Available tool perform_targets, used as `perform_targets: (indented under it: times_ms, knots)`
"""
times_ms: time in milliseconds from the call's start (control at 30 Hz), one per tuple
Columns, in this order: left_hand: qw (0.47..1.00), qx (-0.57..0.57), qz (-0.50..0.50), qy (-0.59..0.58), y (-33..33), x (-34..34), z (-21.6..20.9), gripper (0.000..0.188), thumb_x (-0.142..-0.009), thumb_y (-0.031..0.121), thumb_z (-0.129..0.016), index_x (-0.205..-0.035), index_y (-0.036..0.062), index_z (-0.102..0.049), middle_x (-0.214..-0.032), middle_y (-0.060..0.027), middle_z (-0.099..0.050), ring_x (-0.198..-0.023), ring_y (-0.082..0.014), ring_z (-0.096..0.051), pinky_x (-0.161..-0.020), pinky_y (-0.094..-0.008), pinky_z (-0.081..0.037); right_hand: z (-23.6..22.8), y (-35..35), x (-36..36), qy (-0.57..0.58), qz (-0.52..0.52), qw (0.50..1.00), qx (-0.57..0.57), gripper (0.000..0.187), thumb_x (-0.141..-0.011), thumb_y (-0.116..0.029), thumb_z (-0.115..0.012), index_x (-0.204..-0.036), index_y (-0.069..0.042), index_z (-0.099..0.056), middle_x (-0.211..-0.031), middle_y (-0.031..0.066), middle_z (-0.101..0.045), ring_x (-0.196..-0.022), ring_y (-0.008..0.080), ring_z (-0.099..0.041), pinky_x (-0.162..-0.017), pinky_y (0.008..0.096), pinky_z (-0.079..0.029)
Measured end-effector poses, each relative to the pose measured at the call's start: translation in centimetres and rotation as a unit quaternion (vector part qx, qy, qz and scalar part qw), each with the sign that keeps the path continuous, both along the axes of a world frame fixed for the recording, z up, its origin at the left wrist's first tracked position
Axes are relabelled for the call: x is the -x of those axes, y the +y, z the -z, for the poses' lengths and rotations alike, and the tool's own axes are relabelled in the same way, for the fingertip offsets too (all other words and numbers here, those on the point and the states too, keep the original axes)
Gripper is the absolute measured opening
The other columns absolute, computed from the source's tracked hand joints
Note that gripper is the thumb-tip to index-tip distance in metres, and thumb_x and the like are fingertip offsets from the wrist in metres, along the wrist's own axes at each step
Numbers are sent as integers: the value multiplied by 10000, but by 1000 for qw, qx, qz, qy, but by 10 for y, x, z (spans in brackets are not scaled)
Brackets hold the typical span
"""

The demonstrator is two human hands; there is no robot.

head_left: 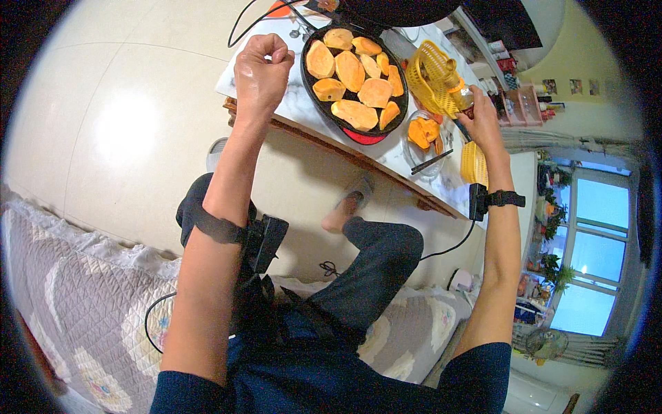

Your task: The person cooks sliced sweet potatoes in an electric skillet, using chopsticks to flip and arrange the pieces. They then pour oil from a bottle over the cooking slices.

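A round black electric pan [314, 103] on the table holds several thick orange slices [349, 71] that look like sweet potato, laid flat in one layer. My left hand [261, 76] is raised at the pan's left edge, fingers curled with thumb and forefinger pressed together; anything in the pinch is too small to see. To the pan's right, my right hand [485, 123] is closed around a small clear bottle [466, 101], tilted beside a yellow plastic basket [426, 81]. The bottle partly overlaps the basket, and its contents are hard to make out.
A clear bowl [412, 146] with more orange pieces stands right of the pan, dark chopsticks [432, 161] at its near side. Another yellow basket [474, 164] sits near the marble-patterned table's [293, 110] right end. A black cord [241, 21] loops at the far left.
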State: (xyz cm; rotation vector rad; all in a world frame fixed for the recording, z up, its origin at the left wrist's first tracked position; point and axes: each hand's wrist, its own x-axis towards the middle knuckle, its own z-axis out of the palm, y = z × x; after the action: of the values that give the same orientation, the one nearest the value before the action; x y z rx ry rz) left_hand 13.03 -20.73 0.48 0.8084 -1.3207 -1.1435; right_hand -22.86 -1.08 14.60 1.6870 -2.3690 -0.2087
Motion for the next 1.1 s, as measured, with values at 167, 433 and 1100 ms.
perform_targets:
  times_ms: [167, 433, 1100]
  knots:
    - [1000, -8, -9, -6, 1, -3, -4, 235, -730, -63, -614, -663, 13, -402, -763, -58, -542, -720, -145, -568, -692, -289, -484, 3, -24, 3, 16, -15, 1000, 2, 702, -768, -149, -734, -1360, -78, -365, -1014, 198, -562, -911, 335, -582, -806, 437, -470]
    - [1000, -21, -9, 22, 0, -8, -7, 223, -708, -97, -597, -659, 10, -408, -752, -52, -528, -701, -129, -518, -668, -268, -470, 7, -73, 7, -6, -27, 1000, 1, 690, -787, -162, -719, -1364, -74, -352, -1108, 255, -556, -950, 404, -584, -809, 461, -476]
    - [997, -30, -3, 71, -8, -17, -7, 239, -688, -116, -602, -650, 9, -402, -753, -51, -506, -692, -124, -495, -631, -257, -441, 26, -139, -19, 26, -51, 998, -1, 679, -781, -179, -735, -1347, -94, -370, -1122, 243, -555, -999, 399, -579, -841, 466, -479]
